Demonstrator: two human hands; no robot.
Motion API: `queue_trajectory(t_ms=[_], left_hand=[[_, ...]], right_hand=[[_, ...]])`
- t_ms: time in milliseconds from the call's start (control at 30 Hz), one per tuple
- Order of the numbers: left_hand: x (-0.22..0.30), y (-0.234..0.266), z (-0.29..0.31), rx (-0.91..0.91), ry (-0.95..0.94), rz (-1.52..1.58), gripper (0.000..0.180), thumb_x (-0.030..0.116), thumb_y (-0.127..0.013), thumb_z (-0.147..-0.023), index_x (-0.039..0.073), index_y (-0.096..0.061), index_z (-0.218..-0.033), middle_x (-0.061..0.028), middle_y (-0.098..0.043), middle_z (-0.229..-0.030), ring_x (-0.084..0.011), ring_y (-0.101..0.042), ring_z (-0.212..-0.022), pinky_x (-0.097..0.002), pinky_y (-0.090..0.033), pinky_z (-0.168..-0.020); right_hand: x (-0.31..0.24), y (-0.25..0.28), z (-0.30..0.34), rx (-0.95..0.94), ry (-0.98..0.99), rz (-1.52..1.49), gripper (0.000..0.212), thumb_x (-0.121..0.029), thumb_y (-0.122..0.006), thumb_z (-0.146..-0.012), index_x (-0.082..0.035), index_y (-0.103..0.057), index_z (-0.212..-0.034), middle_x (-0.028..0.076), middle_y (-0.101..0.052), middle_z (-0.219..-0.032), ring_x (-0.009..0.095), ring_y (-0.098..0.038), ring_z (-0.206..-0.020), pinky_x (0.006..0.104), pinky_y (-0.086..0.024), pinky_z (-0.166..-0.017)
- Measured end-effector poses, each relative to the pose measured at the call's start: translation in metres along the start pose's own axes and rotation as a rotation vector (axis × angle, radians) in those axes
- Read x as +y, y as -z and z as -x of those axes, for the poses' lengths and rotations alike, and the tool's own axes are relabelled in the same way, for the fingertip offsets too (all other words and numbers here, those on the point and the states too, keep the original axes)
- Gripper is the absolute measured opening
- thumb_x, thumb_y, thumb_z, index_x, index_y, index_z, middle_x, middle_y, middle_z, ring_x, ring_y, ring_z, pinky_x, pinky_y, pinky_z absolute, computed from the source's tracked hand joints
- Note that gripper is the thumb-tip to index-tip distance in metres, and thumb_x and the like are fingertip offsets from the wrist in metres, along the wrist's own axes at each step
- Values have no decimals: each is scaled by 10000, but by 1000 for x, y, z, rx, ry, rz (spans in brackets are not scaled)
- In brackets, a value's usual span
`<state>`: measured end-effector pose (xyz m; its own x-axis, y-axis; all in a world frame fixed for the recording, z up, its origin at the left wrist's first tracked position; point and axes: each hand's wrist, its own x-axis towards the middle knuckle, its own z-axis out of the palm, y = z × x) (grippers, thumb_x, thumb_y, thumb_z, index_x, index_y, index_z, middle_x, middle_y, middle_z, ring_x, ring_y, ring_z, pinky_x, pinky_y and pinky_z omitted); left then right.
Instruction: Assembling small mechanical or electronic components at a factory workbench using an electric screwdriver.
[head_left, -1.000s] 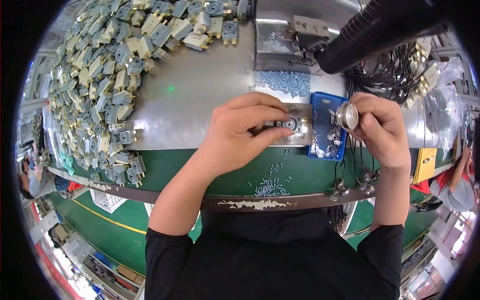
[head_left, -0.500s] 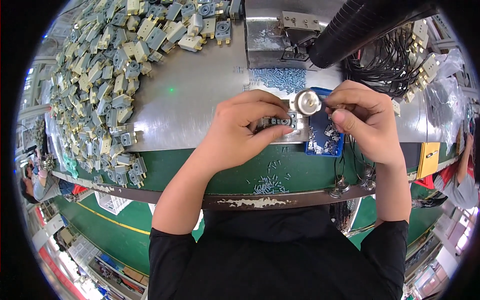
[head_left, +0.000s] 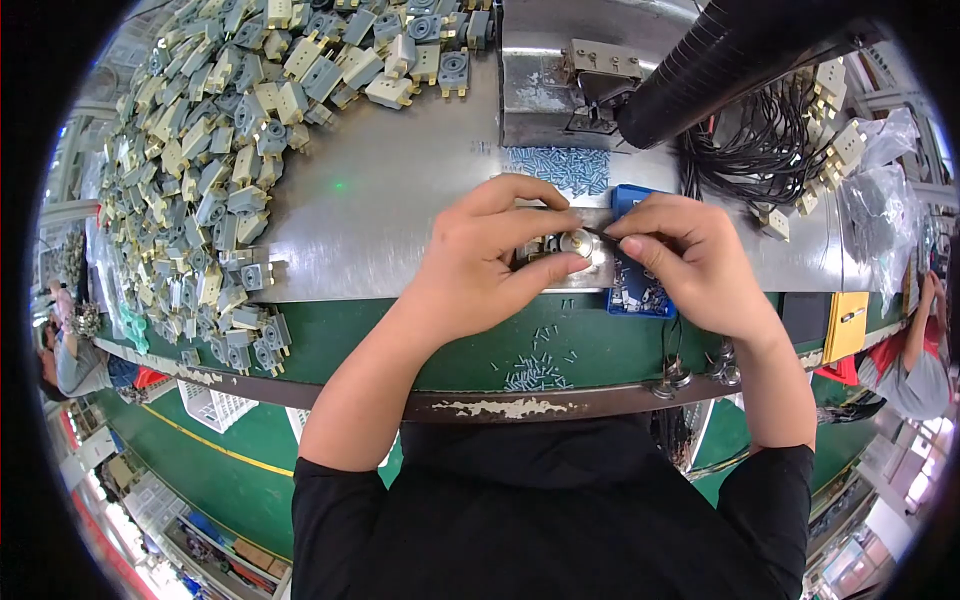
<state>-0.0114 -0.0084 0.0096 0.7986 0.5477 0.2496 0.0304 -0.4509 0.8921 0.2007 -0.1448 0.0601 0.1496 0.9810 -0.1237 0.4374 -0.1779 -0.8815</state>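
My left hand [head_left: 490, 245] is closed, thumb and fingers curled round a small grey housing that its fingers mostly cover, low over the steel plate. A round, shiny metal part [head_left: 577, 242] with a brass-coloured centre sits at that housing, between the left thumb and fingertips. From the right, my right hand [head_left: 690, 255] pinches a short dark wire [head_left: 603, 234] leading to the round part. Beneath the right fingers is a blue tray [head_left: 628, 198] of small metal pieces, partly hidden by the hand.
Grey-and-cream switch-like housings [head_left: 230, 150] are heaped at the left. Blue-silver screws [head_left: 560, 168] lie behind my hands, and loose screws [head_left: 537, 374] on the green front strip. A black tube [head_left: 690, 85] slants in from above. Black cables [head_left: 750, 145] with cream connectors lie back right.
My right hand has moved left and slightly down, bringing the round metal part from above the tray to the housing in my left hand. The left hand stays nearly in place.
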Motion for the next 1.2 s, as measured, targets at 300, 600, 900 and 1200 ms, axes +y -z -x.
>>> queue_trajectory(t_ms=[300, 600, 900, 1200], left_hand=[[-8, -3, -7, 8, -223, -149, 361, 118, -927, -745, 44, -784, -1068, -106, -759, -1137, -298, -710, -1062, -393, -557, -913], [-15, 1, -12, -111, -177, -1, 351, 83, -911, -760, 18, -776, -1078, -107, -772, -1140, -308, -708, -1097, -410, -560, -950], [-16, -2, -12, -134, -182, -6, 363, 77, -906, -747, 19, -781, -1084, -121, -785, -1135, -321, -713, -1087, -421, -559, -955], [-7, -3, -14, -116, -126, -22, 375, 4, -869, -742, -15, -770, -1103, -160, -762, -1187, -316, -708, -1126, -415, -558, -968]], right_hand=[[10, -10, 4, 56, 243, 249, 187, 77, -746, -869, 22, -784, -1043, 158, -741, -976, 295, -735, -860, 357, -584, -760], [8, -7, 1, 13, 286, 241, 201, 70, -731, -867, 27, -758, -1062, 144, -710, -971, 338, -724, -837, 393, -588, -726], [20, 0, -1, 2, 329, 285, 235, 64, -778, -829, -8, -794, -1052, 134, -731, -999, 298, -748, -853, 372, -612, -711], [31, 20, -27, -123, 631, 532, 361, 79, -714, -745, -6, -763, -1093, 124, -733, -1049, 349, -728, -849, 421, -601, -726]])
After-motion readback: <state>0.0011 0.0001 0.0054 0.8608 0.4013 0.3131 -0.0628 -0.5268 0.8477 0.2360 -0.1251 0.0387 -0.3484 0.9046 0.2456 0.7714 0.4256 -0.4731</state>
